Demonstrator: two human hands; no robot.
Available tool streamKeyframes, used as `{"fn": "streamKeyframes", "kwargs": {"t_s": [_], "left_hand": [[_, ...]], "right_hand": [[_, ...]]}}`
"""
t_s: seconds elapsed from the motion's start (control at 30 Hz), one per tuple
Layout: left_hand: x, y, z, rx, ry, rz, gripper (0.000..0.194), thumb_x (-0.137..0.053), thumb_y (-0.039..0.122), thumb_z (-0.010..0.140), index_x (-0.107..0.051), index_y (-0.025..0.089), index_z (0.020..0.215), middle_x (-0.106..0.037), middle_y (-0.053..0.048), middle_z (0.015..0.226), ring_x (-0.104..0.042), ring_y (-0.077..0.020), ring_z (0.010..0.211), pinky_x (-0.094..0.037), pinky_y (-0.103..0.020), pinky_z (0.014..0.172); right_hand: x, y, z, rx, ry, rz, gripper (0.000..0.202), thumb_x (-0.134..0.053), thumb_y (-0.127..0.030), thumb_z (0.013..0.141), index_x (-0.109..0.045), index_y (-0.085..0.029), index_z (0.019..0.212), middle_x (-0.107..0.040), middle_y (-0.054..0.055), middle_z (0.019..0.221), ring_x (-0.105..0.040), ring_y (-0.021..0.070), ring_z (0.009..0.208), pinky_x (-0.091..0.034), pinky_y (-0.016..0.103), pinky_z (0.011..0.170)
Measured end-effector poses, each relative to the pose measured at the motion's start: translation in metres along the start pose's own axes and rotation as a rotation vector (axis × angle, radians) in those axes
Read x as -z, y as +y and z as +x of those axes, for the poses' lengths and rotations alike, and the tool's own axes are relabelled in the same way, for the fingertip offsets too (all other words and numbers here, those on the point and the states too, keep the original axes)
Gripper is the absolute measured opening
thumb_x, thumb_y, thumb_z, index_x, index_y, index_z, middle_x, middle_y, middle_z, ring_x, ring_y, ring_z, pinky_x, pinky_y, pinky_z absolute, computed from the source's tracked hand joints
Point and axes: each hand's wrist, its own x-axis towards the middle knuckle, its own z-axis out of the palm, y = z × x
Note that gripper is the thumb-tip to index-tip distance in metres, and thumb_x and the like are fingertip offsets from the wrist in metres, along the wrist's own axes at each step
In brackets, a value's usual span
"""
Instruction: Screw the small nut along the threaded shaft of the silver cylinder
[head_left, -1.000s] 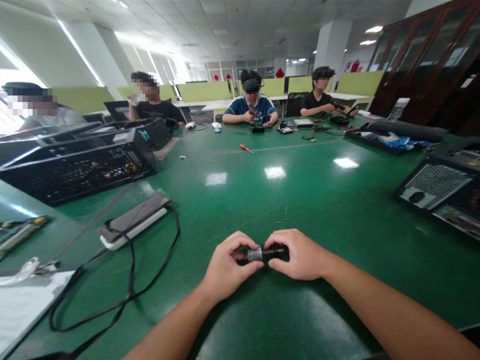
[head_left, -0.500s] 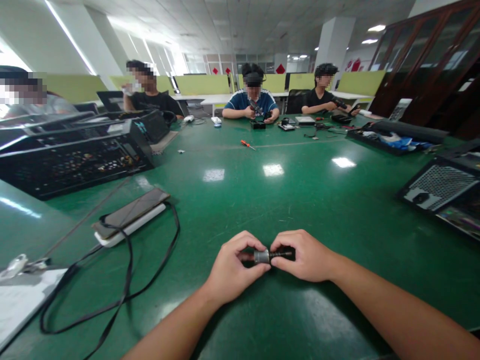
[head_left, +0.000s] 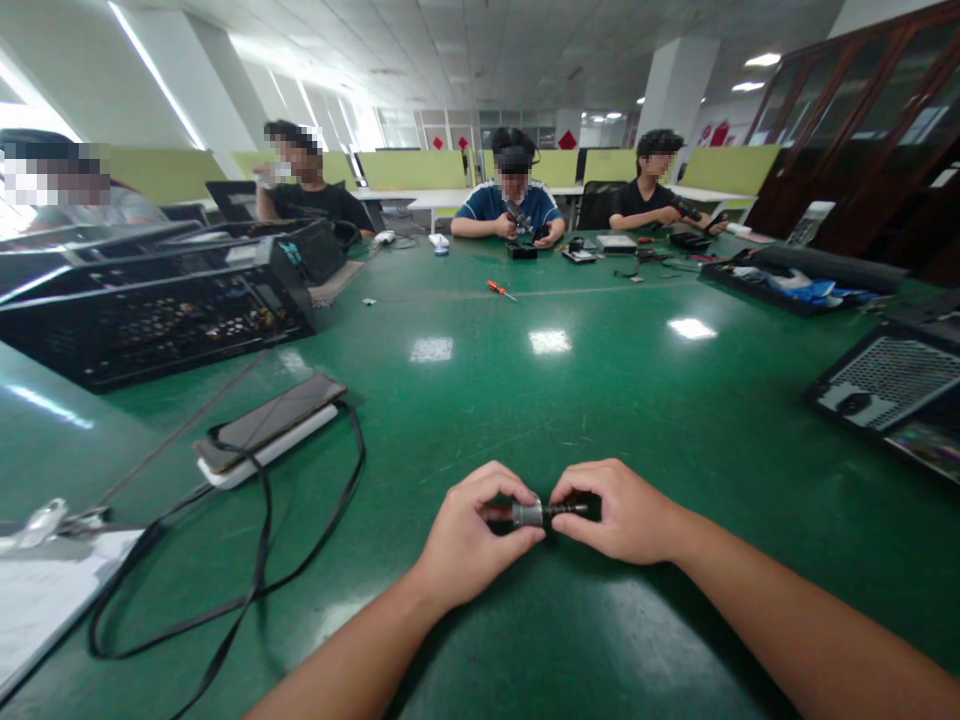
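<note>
In front of me, above the near part of the green table [head_left: 600, 400], is a small grey metal cylinder [head_left: 528, 514] with a thin dark spiral shaft [head_left: 566, 510] sticking out to the right. The thumb and fingers of my left hand [head_left: 472, 530] close around the cylinder from the left. My right hand [head_left: 630, 515] curls its thumb and index finger around the shaft, close to the cylinder's end. A narrow gap shows between the right fingertips and the cylinder. The shaft's far end points into the hollow of my right hand.
To the left are a power-strip-like white and brown block [head_left: 270, 430], a looped black cable [head_left: 262, 560] and a clipboard [head_left: 67, 570]. Computer cases stand left [head_left: 165, 320] and right [head_left: 900, 390]. Farther off lies an orange screwdriver [head_left: 501, 290]. Several people sit across the table.
The view has shifted slightly, moving everything a little to the right. My right fingertips have slid a little along the shaft, away from the cylinder; my left hand keeps its grip.
</note>
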Motion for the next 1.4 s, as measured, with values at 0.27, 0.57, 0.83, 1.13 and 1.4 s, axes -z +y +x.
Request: {"fn": "streamKeyframes", "kwargs": {"t_s": [0.27,0.57,0.83,1.13,1.4], "left_hand": [[0.0010,0.0009,-0.0004,-0.002,0.018,-0.010,0.019,-0.081,0.017,0.072,-0.069,0.018,0.086,-0.064,-0.007,0.094,-0.066,-0.0195,0.086,-0.061,-0.029,0.070],[0.0017,0.0009,-0.0002,-0.010,0.037,0.005,0.018,-0.082,0.018,0.072,-0.070,0.018,0.086,-0.064,-0.007,0.093,-0.066,-0.0195,0.084,-0.061,-0.029,0.069],[0.0024,0.0027,-0.0004,-0.011,0.036,0.014,0.017,-0.080,0.017,0.072,-0.069,0.018,0.086,-0.064,-0.007,0.094,-0.066,-0.0195,0.085,-0.061,-0.029,0.069],[0.0054,0.0010,0.0014,-0.023,0.058,0.040,0.018,-0.081,0.016,0.072,-0.069,0.018,0.086,-0.065,-0.007,0.094,-0.067,-0.0200,0.086,-0.062,-0.029,0.068],[0.0053,0.0037,-0.0002,-0.030,0.065,0.037,0.018,-0.080,0.015,0.072,-0.069,0.018,0.086,-0.065,-0.007,0.094,-0.067,-0.0196,0.086,-0.062,-0.029,0.069]], "right_hand": [[0.0027,0.0010,-0.0002,-0.004,-0.003,-0.014,0.008,-0.070,-0.026,0.085,-0.071,-0.020,0.089,-0.072,0.002,0.081,-0.065,0.0168,0.074,-0.044,0.028,0.070],[0.0040,0.0020,-0.0003,-0.018,-0.006,-0.014,0.009,-0.069,-0.028,0.085,-0.072,-0.020,0.090,-0.074,0.003,0.083,-0.067,0.0173,0.076,-0.046,0.029,0.072],[0.0052,0.0019,0.0003,-0.020,-0.004,-0.021,0.009,-0.069,-0.028,0.086,-0.071,-0.020,0.089,-0.073,0.003,0.082,-0.067,0.0171,0.076,-0.046,0.029,0.072],[0.0059,0.0044,0.0008,-0.015,0.015,-0.023,0.008,-0.069,-0.027,0.086,-0.071,-0.021,0.088,-0.073,0.003,0.082,-0.067,0.0175,0.075,-0.047,0.029,0.072],[0.0082,0.0055,0.0005,-0.009,0.009,-0.022,0.007,-0.068,-0.027,0.086,-0.070,-0.020,0.088,-0.073,0.002,0.083,-0.067,0.0171,0.075,-0.047,0.029,0.072]]}}
